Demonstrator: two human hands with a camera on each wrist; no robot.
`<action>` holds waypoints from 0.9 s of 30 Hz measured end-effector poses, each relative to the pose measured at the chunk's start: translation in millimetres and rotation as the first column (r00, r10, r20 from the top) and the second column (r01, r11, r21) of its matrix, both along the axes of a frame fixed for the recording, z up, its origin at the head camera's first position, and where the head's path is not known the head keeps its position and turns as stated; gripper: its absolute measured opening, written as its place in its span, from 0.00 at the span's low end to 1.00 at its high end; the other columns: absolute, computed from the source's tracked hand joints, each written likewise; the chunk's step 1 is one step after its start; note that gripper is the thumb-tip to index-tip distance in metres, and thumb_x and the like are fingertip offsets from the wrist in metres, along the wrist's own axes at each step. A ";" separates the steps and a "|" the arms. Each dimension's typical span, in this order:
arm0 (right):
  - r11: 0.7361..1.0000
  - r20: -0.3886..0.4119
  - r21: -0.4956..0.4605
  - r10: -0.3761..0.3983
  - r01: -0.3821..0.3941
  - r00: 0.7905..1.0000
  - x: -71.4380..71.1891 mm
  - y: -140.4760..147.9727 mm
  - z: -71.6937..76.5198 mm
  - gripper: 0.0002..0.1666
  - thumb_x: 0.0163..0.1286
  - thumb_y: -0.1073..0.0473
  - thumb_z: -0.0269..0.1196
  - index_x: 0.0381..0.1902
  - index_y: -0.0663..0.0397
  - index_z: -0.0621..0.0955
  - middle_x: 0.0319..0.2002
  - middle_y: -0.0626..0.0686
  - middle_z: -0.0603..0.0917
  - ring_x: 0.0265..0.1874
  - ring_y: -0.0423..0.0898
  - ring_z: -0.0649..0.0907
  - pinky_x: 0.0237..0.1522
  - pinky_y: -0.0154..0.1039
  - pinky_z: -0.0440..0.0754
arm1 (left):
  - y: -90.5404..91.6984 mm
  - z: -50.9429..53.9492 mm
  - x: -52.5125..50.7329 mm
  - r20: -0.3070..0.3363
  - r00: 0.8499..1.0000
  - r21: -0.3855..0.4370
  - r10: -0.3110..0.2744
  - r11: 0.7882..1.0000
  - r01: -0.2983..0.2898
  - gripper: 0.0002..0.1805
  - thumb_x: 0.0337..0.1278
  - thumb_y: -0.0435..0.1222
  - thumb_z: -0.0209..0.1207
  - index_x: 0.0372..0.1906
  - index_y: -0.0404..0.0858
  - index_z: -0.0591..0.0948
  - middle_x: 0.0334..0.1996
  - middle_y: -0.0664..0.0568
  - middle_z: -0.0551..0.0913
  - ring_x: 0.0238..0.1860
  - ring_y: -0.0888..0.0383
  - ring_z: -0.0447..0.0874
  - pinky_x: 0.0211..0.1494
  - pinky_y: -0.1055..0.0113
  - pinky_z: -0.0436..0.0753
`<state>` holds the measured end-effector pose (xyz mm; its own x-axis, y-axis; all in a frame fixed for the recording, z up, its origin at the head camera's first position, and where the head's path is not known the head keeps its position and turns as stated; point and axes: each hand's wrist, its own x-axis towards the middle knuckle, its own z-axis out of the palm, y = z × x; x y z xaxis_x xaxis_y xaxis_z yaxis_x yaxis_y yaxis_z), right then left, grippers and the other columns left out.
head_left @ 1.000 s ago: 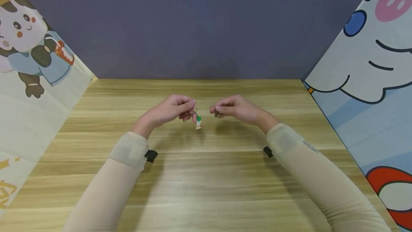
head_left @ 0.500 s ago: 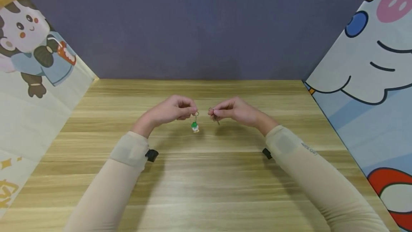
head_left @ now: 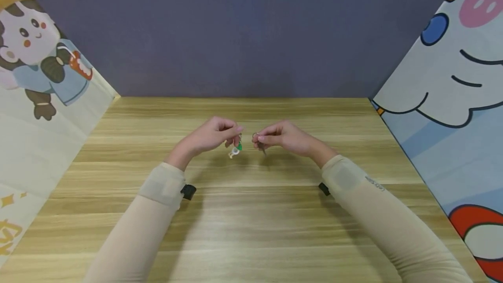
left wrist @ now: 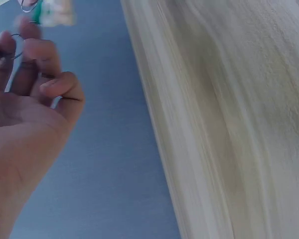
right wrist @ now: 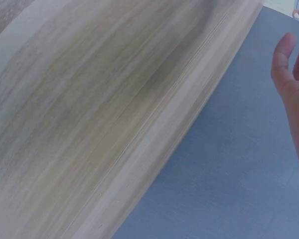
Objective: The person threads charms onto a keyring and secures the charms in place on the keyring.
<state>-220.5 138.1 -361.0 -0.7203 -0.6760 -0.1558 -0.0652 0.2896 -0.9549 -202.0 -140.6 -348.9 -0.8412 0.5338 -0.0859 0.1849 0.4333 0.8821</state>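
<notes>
Between thumb and fingertips, my left hand pinches the metal ring of a keychain. From it dangles a small green and white figure charm, tilted toward the left in the head view. The left wrist view has this charm blurred at the top, and a thin ring at the left fingers. Opposite, my right hand pinches a metal ring, with a thin dark piece like a key hanging below; its exact kind is too small to tell. A narrow gap separates the two hands above the table.
The wood-grain table spreads beneath both hands. A dark grey-blue wall panel rises at its far edge. Cartoon-printed panels stand at the left and right.
The hands have drawn slightly closer together. The charm swung down from the left fingers and now tilts left. The dark piece under the right fingers has come more into sight.
</notes>
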 end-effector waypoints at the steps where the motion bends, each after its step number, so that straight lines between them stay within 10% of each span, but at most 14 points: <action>1: 1.000 -0.003 0.001 0.001 -0.001 1.000 -0.2 0.0 -0.3 0.21 0.82 0.57 0.61 0.62 0.67 0.84 0.61 0.70 0.86 0.61 0.63 0.87 0.70 0.65 0.78 | -0.3 0.3 0.0 -0.012 1.000 -0.012 -0.008 1.000 0.008 0.22 0.84 0.50 0.52 0.34 0.41 0.83 0.36 0.47 0.82 0.37 0.53 0.74 0.46 0.56 0.75; 6: 1.000 -0.002 0.002 -0.011 0.011 1.000 -0.2 0.2 -0.7 0.20 0.82 0.59 0.60 0.62 0.67 0.84 0.61 0.69 0.86 0.61 0.61 0.87 0.70 0.63 0.79 | -0.6 0.8 0.7 -0.021 0.999 -0.044 -0.029 0.999 0.028 0.18 0.84 0.47 0.52 0.39 0.43 0.84 0.53 0.49 0.83 0.59 0.47 0.78 0.66 0.44 0.76; 17: 0.991 -0.126 -0.004 -0.134 0.135 0.983 2.8 -8.4 -0.9 0.16 0.79 0.59 0.65 0.57 0.61 0.88 0.54 0.62 0.91 0.59 0.59 0.89 0.69 0.51 0.83 | 2.1 -8.0 1.5 -0.103 0.995 -0.036 0.004 0.999 -0.007 0.14 0.81 0.46 0.58 0.39 0.46 0.88 0.44 0.45 0.89 0.39 0.48 0.76 0.44 0.56 0.76; 27: 0.977 -0.216 0.010 -0.204 0.211 0.955 7.3 -13.2 -0.2 0.14 0.74 0.54 0.72 0.53 0.53 0.91 0.51 0.55 0.93 0.52 0.52 0.92 0.60 0.60 0.87 | 12.2 -6.5 3.2 -0.138 0.990 -0.043 0.001 0.999 -0.007 0.12 0.82 0.43 0.57 0.46 0.45 0.89 0.43 0.50 0.90 0.45 0.51 0.82 0.56 0.53 0.81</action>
